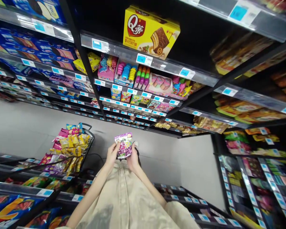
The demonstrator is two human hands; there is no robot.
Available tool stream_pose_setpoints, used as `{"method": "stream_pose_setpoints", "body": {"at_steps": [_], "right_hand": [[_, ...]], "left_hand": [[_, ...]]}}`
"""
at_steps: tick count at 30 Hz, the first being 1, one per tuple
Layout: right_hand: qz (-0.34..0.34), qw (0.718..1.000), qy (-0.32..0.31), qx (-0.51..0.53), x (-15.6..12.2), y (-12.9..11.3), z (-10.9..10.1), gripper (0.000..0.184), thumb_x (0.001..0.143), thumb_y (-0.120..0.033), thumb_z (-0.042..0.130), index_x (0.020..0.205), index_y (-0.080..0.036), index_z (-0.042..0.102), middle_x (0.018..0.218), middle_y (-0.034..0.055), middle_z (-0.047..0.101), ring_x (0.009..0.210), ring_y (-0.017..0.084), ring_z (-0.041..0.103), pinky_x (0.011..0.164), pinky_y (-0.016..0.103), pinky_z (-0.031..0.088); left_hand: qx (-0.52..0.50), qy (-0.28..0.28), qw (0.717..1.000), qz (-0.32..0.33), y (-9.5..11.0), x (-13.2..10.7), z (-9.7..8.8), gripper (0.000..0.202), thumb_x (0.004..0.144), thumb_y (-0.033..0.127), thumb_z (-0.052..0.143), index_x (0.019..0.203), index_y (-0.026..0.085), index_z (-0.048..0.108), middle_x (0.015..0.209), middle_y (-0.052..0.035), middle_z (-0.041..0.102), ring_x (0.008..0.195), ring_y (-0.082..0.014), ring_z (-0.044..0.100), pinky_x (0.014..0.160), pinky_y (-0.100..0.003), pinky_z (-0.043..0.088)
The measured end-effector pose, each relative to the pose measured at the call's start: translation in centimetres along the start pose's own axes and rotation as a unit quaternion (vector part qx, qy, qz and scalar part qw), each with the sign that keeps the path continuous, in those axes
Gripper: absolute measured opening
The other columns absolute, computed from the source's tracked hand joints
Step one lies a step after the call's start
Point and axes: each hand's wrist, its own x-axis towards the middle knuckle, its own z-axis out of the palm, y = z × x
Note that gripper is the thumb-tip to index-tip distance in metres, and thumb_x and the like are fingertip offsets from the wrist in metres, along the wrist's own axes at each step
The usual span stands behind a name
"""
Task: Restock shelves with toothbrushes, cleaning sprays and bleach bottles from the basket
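Observation:
A small purple and white candy bag with grapes printed on it is held up in front of my body. My left hand grips its left edge, the thumb lying on the front face. On the opposite edge, my right hand closes round the bag's side. The fingers behind the bag are hidden. To the left on the floor stands a black-framed cart piled with yellow, pink and purple snack packets.
Ahead rises a black shelf unit with a yellow cake box on an upper level and colourful candy displays below. Blue snack packs fill shelves at the left. More racks stand behind and to the right. Grey floor lies between them.

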Motion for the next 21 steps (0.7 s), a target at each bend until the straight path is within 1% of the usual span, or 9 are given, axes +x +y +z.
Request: {"method": "stream_pose_setpoints", "body": {"at_steps": [2, 4, 8, 10, 12, 14, 17, 19, 21], "right_hand": [[0.007, 1.0, -0.001, -0.008, -0.4, 0.6, 0.1, 0.06, 0.075, -0.076, 0.08, 0.101, -0.022, 0.072, 0.11, 0.0084, 0.08, 0.102, 0.028, 0.076, 0.085, 0.04, 0.065], [0.013, 1.0, -0.018, -0.021, -0.8, 1.0, 0.0, 0.059, 0.077, -0.077, 0.078, 0.099, -0.022, 0.071, 0.109, 0.009, 0.08, 0.101, 0.027, 0.076, 0.083, 0.039, 0.065], [0.008, 0.995, -0.08, -0.062, -1.5, 0.9, -0.6, 0.062, 0.078, -0.079, 0.076, 0.097, -0.021, 0.071, 0.105, 0.0098, 0.079, 0.099, 0.026, 0.076, 0.079, 0.038, 0.066], [-0.005, 0.99, -0.119, -0.076, -1.8, 0.3, -0.9, 0.057, 0.078, -0.071, 0.082, 0.101, -0.02, 0.072, 0.108, 0.0082, 0.079, 0.098, 0.025, 0.075, 0.079, 0.036, 0.067], [-0.016, 0.986, -0.143, -0.082, -1.9, -0.2, -1.1, 0.049, 0.078, -0.058, 0.088, 0.105, -0.02, 0.072, 0.112, 0.006, 0.078, 0.096, 0.023, 0.075, 0.08, 0.035, 0.067], [-0.019, 0.987, -0.139, -0.083, -2.0, -0.6, -1.2, 0.045, 0.078, -0.05, 0.09, 0.107, -0.02, 0.072, 0.112, 0.005, 0.077, 0.094, 0.022, 0.075, 0.08, 0.034, 0.067], [-0.023, 0.99, -0.112, -0.078, -2.1, -0.6, -1.3, 0.044, 0.079, -0.049, 0.09, 0.109, -0.021, 0.073, 0.114, 0.006, 0.077, 0.093, 0.022, 0.076, 0.079, 0.035, 0.068], [-0.038, 0.991, -0.099, -0.08, -2.2, -0.5, -1.5, 0.044, 0.081, -0.048, 0.088, 0.113, -0.023, 0.073, 0.116, 0.0065, 0.077, 0.095, 0.022, 0.076, 0.08, 0.036, 0.068], [-0.064, 0.99, -0.078, -0.099, -2.2, -0.5, -1.8, 0.046, 0.082, -0.049, 0.085, 0.118, -0.024, 0.073, 0.116, 0.0065, 0.077, 0.096, 0.022, 0.076, 0.082, 0.036, 0.067]], "left_hand": [[-0.018, 0.009, 1.0, 0.001, -0.2, -0.3, -0.6, 0.067, 0.062, 0.069, 0.091, 0.1, 0.015, 0.079, 0.106, -0.0115, 0.08, 0.092, -0.0246, 0.074, 0.081, -0.03, 0.058], [-0.039, 0.024, 0.999, -0.001, -0.3, -0.7, -0.9, 0.07, 0.062, 0.069, 0.091, 0.103, 0.015, 0.078, 0.107, -0.0121, 0.08, 0.091, -0.0249, 0.075, 0.082, -0.032, 0.059], [-0.07, 0.064, 0.995, -0.002, -0.1, -1.1, -0.9, 0.065, 0.061, 0.066, 0.092, 0.097, 0.014, 0.077, 0.101, -0.0123, 0.08, 0.083, -0.0239, 0.075, 0.074, -0.031, 0.059], [-0.074, 0.079, 0.994, 0.006, 0.0, -1.2, -0.7, 0.062, 0.063, 0.066, 0.091, 0.094, 0.014, 0.076, 0.098, -0.0112, 0.08, 0.081, -0.0224, 0.074, 0.071, -0.029, 0.058], [-0.07, 0.087, 0.994, 0.016, 0.0, -1.1, -0.4, 0.058, 0.066, 0.065, 0.089, 0.093, 0.015, 0.075, 0.098, -0.01, 0.079, 0.082, -0.0217, 0.073, 0.07, -0.028, 0.057], [-0.061, 0.088, 0.994, 0.026, -0.1, -0.8, -0.2, 0.057, 0.069, 0.064, 0.087, 0.095, 0.015, 0.074, 0.099, -0.0096, 0.078, 0.085, -0.0222, 0.073, 0.072, -0.028, 0.057], [-0.047, 0.08, 0.995, 0.035, -0.4, -0.4, -0.2, 0.059, 0.07, 0.063, 0.086, 0.104, 0.017, 0.072, 0.104, -0.0112, 0.078, 0.092, -0.0253, 0.074, 0.078, -0.032, 0.059], [-0.04, 0.077, 0.995, 0.046, -0.6, -0.3, -0.3, 0.064, 0.07, 0.061, 0.087, 0.114, 0.018, 0.068, 0.112, -0.0129, 0.077, 0.102, -0.0277, 0.074, 0.085, -0.035, 0.06], [-0.033, 0.074, 0.995, 0.066, -0.7, -0.5, -0.4, 0.066, 0.07, 0.056, 0.089, 0.12, 0.02, 0.065, 0.126, -0.0142, 0.073, 0.114, -0.028, 0.071, 0.097, -0.038, 0.058]]}}
